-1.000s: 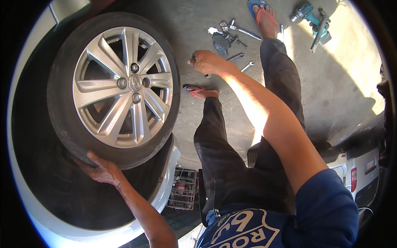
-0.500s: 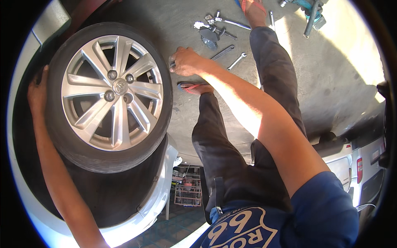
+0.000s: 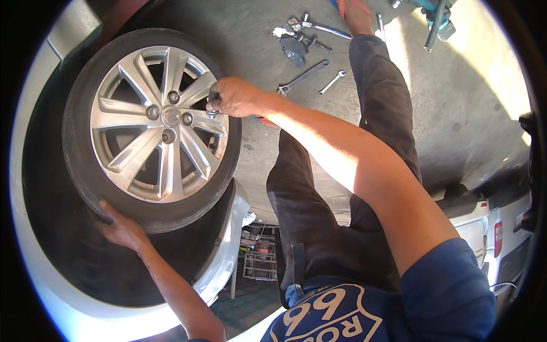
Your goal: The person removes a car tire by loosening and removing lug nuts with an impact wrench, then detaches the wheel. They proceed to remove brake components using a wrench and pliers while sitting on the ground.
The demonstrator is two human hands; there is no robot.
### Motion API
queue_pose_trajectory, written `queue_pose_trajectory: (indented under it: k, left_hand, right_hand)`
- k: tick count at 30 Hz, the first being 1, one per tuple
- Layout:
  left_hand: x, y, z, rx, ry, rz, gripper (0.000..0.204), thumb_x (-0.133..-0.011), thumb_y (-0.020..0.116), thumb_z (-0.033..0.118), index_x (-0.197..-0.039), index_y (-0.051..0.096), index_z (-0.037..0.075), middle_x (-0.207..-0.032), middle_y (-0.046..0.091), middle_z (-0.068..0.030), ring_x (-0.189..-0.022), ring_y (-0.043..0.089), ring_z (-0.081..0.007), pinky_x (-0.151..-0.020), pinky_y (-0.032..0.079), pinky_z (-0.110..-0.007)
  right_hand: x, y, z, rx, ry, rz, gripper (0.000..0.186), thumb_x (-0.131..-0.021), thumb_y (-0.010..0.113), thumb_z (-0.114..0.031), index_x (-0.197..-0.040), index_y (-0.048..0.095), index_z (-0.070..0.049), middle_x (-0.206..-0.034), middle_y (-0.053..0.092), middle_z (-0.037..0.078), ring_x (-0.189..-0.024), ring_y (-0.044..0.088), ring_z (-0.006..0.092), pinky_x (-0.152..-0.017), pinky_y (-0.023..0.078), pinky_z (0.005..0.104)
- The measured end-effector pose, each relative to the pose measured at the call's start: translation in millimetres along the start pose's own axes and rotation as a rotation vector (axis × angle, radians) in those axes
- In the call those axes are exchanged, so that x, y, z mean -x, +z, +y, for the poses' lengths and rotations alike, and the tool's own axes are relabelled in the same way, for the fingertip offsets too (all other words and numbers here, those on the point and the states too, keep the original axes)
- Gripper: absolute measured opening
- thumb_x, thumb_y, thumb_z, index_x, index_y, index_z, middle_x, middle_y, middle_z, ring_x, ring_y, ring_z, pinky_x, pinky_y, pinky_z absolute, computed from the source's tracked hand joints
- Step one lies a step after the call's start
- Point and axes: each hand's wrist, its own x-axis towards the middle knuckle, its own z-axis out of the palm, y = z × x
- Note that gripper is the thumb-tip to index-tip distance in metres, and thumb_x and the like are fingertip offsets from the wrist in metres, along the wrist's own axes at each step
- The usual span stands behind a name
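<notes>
A wheel point(image 3: 166, 179) with a black tyre and silver spoked rim sits in the wheel arch of a white car. Lug nuts point(image 3: 152, 112) show in the recesses around its centre cap; the lowest recess point(image 3: 168, 135) looks darker. My left hand point(image 3: 122, 229) lies open against the tyre's lower left edge, some fingertips lost in the dark arch. Over the rim's right side, my right hand point(image 3: 238, 98) is closed in a pinch on a small round metal piece, apparently a lug nut point(image 3: 212, 112).
On the concrete floor point(image 3: 268, 171) lie an adjustable wrench point(image 3: 303, 77), a combination wrench point(image 3: 332, 82), a ratchet point(image 3: 327, 28) and other metal parts point(image 3: 293, 48). A teal power tool point(image 3: 446, 28) is at the upper right. The white fender point(image 3: 225, 251) curves below the wheel.
The wheel has turned clockwise. My left hand has shifted from the tyre's left side to its lower edge. My right hand has moved from beside the tyre onto the rim's right side.
</notes>
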Motion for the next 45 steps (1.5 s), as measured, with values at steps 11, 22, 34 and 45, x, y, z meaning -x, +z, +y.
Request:
queue_pose_trajectory:
  k: [11, 22, 34, 45]
  left_hand:
    - [-16, 3, -6, 0.058, 0.119, -0.014, 0.064, -0.097, 0.059, 0.044, -0.134, 0.051, -0.008, -0.132, 0.055, -0.0272, -0.122, 0.055, -0.0378, -0.103, 0.043, -0.043]
    - [-25, 2, -1, 0.036, 0.088, -0.004, 0.067, -0.095, 0.060, 0.050, -0.131, 0.054, -0.006, -0.130, 0.055, -0.0276, -0.119, 0.056, -0.0391, -0.100, 0.045, -0.045]
    - [-24, 2, -4, 0.069, 0.086, 0.000, 0.067, -0.094, 0.062, 0.047, -0.130, 0.054, -0.009, -0.130, 0.055, -0.0281, -0.119, 0.056, -0.0380, -0.101, 0.044, -0.044]
    - [-23, 1, -2, 0.061, 0.083, 0.001, 0.068, -0.095, 0.060, 0.050, -0.130, 0.055, -0.007, -0.130, 0.055, -0.0275, -0.119, 0.056, -0.0383, -0.100, 0.044, -0.045]
  right_hand:
    - [-2, 59, -69, -0.332, -0.015, 0.141, 0.028, -0.086, 0.073, -0.019, -0.104, 0.070, 0.002, -0.098, 0.069, 0.024, -0.094, 0.068, 0.0355, -0.087, 0.052, 0.0415]
    - [-3, 94, -89, -0.340, -0.087, 0.341, 0.024, -0.081, 0.072, -0.013, -0.097, 0.066, 0.004, -0.090, 0.067, 0.023, -0.087, 0.067, 0.0397, -0.082, 0.052, 0.0437]
    - [-3, 112, -95, -0.284, -0.146, 0.433, 0.024, -0.075, 0.068, 0.000, -0.099, 0.065, 0.004, -0.097, 0.064, 0.021, -0.093, 0.063, 0.0407, -0.087, 0.052, 0.0460]
    - [-12, 102, -95, -0.141, -0.040, 0.271, 0.030, -0.091, 0.065, -0.024, -0.092, 0.063, 0.005, -0.083, 0.066, 0.026, -0.084, 0.066, 0.0438, -0.079, 0.052, 0.0487]
